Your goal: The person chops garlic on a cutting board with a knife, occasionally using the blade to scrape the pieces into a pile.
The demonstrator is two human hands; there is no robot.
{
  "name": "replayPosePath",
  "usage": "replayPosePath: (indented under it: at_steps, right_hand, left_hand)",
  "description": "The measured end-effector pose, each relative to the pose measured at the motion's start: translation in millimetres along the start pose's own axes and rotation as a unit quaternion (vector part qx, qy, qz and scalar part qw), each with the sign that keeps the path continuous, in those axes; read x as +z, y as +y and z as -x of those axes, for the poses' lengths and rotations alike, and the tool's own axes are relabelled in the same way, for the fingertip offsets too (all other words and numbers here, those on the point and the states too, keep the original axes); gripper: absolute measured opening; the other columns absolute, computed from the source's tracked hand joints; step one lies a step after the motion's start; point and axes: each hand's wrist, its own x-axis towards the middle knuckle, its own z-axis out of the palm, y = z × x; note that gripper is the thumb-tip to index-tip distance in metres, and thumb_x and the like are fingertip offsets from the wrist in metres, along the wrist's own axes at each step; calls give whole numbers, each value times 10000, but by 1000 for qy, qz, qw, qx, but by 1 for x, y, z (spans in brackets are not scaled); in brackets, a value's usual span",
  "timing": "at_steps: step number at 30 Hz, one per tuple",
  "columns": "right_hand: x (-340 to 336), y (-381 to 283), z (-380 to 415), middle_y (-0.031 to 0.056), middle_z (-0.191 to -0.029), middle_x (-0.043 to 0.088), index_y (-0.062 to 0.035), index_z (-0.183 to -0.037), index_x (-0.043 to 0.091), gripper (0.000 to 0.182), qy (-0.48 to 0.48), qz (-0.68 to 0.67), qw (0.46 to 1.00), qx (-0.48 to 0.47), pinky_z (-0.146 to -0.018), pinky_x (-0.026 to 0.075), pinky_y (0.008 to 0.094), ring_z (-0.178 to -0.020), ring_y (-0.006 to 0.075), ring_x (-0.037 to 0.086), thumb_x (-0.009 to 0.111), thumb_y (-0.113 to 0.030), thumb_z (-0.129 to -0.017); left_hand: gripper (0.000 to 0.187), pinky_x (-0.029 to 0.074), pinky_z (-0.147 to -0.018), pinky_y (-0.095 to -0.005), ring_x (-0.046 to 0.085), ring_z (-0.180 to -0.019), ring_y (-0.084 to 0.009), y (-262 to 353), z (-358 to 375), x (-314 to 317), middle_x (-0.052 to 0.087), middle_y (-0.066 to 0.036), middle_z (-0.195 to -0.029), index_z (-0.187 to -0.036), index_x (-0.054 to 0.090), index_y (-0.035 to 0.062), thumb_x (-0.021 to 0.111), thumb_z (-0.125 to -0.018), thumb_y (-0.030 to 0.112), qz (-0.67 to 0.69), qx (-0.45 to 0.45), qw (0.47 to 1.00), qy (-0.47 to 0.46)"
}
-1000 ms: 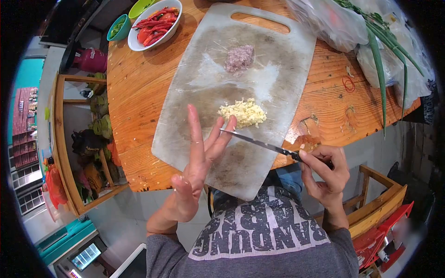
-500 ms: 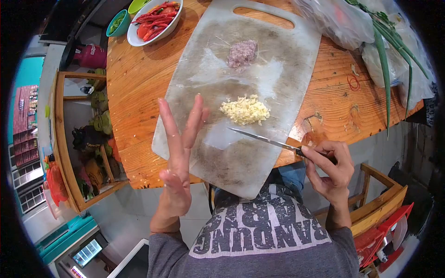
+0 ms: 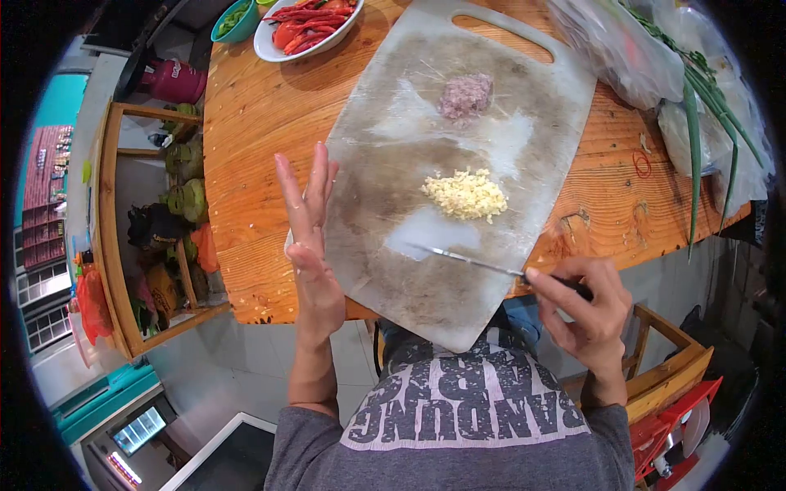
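A worn white cutting board (image 3: 385, 196) lies on the wooden table (image 3: 254, 139). On it sit a pile of minced pale yellow garlic (image 3: 465, 195) and, farther back, a small mound of minced purple shallot (image 3: 464, 96). My right hand (image 3: 583, 307) grips the dark handle of a knife (image 3: 471, 262); its thin blade lies low over the board's near part, pointing left. My left hand (image 3: 309, 237) is raised, flat, fingers straight and together, over the board's left edge, holding nothing.
A white bowl of red chillies (image 3: 304, 24) and a teal bowl (image 3: 236, 21) stand at the table's far left. Plastic bags (image 3: 622, 45) and long green leaves (image 3: 696, 123) lie at the right. A wooden shelf (image 3: 147, 245) with goods stands left, a wooden chair (image 3: 663, 376) right.
My left hand has drawn away from the knife blade and moved left to the board's edge, fingers closing together. The knife has dropped slightly toward me.
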Motion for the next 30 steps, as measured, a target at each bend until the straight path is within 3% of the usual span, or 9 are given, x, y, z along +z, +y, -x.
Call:
replayPosePath:
  at_steps: [2,5,8,11,14,18,25,27,30]
  right_hand:
    - [1,-2,-3,60,-894,625,-172,-1119,779,479,-12,1,1000,-6,-631,493,333,-758,230,596,779,-15,-667]
    - [2,0,-9,62,-885,625,-154,-1118,778,479,5,26,1000,-1,-625,483,330,-753,230,591,777,1,-665]
    - [-7,5,-14,68,-880,623,-134,-1122,773,465,44,40,998,10,-621,472,324,-750,223,583,771,14,-681]
    - [-14,16,-21,73,-882,621,-113,-1126,769,448,95,45,994,27,-619,459,316,-739,209,565,760,44,-706]
    - [-14,33,-27,67,-886,621,-110,-1130,767,454,115,98,988,21,-621,458,315,-735,208,560,764,48,-705]
    - [-11,38,-22,59,-891,616,-126,-1127,772,462,101,116,987,37,-629,463,312,-752,201,560,763,43,-697]
    - [-15,28,-22,60,-890,612,-122,-1094,785,468,99,121,988,3,-665,473,319,-777,218,564,754,37,-655]
    - [-21,35,-24,67,-889,612,-105,-1091,782,460,119,124,985,1,-674,473,320,-783,226,566,749,40,-656]
    - [-34,57,-29,77,-894,609,-83,-1084,777,433,70,4,998,4,-685,466,320,-789,236,564,739,42,-671]
  left_hand:
    - [1103,205,-1215,-502,311,-1483,-402,-3,0,1,200,-223,-1657,-1615,-88,75,129,-880,869,-22,-2,1000,19]
    - [1085,218,-1212,-510,292,-1491,-404,-4,4,2,137,-228,-1669,-1617,-76,75,172,-899,850,3,-4,1000,8]
    - [1040,152,-1232,-510,264,-1505,-391,-7,8,7,48,-190,-1690,-1630,-57,139,180,-906,847,-36,12,999,-12]
    - [1080,211,-1214,-531,245,-1502,-429,-6,7,10,-12,-236,-1677,-1619,-58,72,243,-912,830,6,33,999,-35]
    - [1097,204,-1217,-559,176,-1521,-433,-11,7,17,-45,-241,-1672,-1621,-51,79,282,-898,835,-1,89,995,-37]
    - [1104,218,-1209,-594,106,-1536,-428,-38,1,34,-54,-243,-1669,-1623,-41,93,335,-888,827,14,191,981,-37]
    - [1104,242,-1202,-596,100,-1539,-425,-21,11,27,-55,-245,-1668,-1623,-40,100,394,-892,803,8,122,992,-30]
    - [1107,230,-1205,-592,102,-1539,-428,-24,11,29,-50,-244,-1670,-1624,-34,99,400,-890,805,-16,138,990,-14]
    - [1124,184,-1212,-586,106,-1539,-438,-30,11,28,-23,-255,-1670,-1626,-24,97,382,-877,828,-80,185,979,6]
